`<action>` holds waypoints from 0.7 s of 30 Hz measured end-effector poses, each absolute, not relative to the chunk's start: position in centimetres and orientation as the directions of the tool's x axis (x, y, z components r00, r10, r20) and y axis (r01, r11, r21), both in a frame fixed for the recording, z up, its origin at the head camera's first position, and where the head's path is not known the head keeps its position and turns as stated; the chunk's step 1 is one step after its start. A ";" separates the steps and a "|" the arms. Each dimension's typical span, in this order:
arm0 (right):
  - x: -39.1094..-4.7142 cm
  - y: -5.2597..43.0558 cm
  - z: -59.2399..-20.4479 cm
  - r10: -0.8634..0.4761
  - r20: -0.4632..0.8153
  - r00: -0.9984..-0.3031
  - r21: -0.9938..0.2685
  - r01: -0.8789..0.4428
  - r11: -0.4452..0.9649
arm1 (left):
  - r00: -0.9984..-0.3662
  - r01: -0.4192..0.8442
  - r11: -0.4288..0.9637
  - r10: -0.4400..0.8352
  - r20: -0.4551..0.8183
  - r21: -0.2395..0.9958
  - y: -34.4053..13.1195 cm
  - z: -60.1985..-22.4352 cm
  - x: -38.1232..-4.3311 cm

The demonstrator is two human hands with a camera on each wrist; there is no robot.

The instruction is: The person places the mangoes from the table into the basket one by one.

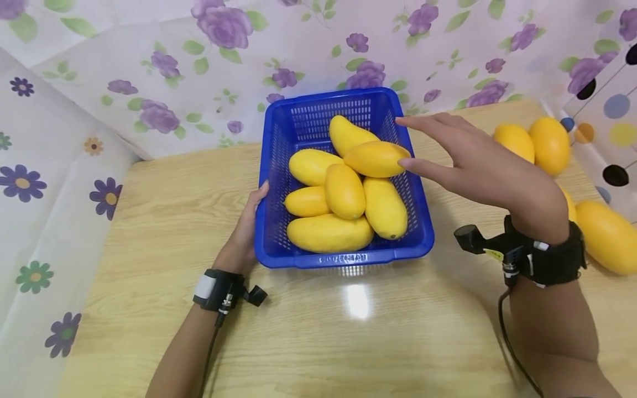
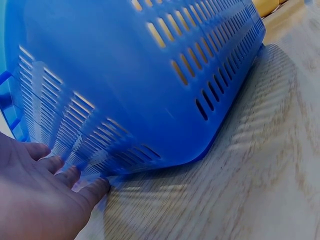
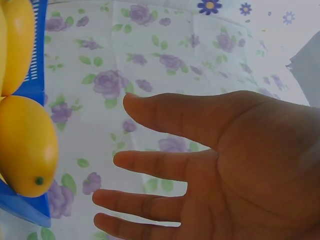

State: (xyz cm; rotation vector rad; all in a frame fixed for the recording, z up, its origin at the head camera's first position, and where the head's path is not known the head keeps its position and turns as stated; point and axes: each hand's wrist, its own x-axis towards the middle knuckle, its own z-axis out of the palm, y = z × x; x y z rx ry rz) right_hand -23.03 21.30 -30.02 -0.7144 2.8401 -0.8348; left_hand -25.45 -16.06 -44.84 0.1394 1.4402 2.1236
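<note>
A blue plastic basket (image 1: 343, 258) holds several yellow mangoes (image 1: 328, 232), heaped in its middle and right part. On top, near the right wall, lies one mango (image 1: 376, 158). My left hand (image 1: 246, 226) touches the basket's left side; in the left wrist view its fingers (image 2: 70, 175) lie fairly straight against the slotted wall, low near the table. Above the basket's right rim hovers my right hand (image 1: 473, 160), fingers spread and thumb apart. The right wrist view shows that hand (image 3: 215, 170) holding nothing, with a mango (image 3: 27, 145) beyond its fingertips.
More mangoes (image 1: 609, 237) lie on the wooden table (image 1: 358, 342) at the right, partly behind my right wrist. Flowered cloth (image 1: 189, 72) covers the wall behind the basket, and other patterned sheets hang at both sides.
</note>
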 end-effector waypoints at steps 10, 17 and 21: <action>-22.2 22.7 -30.4 -0.463 0.002 -0.886 -0.535 -0.392 0.749 | -0.850 -0.372 -0.226 0.472 -0.233 0.900 -16.1 -45.0 -25.2; -21.5 24.1 -31.1 -0.440 -0.037 -0.897 -0.478 -0.371 0.796 | -0.851 -0.371 -0.225 0.472 -0.232 0.901 -16.1 -45.0 -25.2; -20.8 25.3 -31.7 -0.406 -0.047 -0.913 -0.471 -0.338 0.815 | -0.850 -0.368 -0.228 0.475 -0.227 0.902 -16.0 -44.8 -25.3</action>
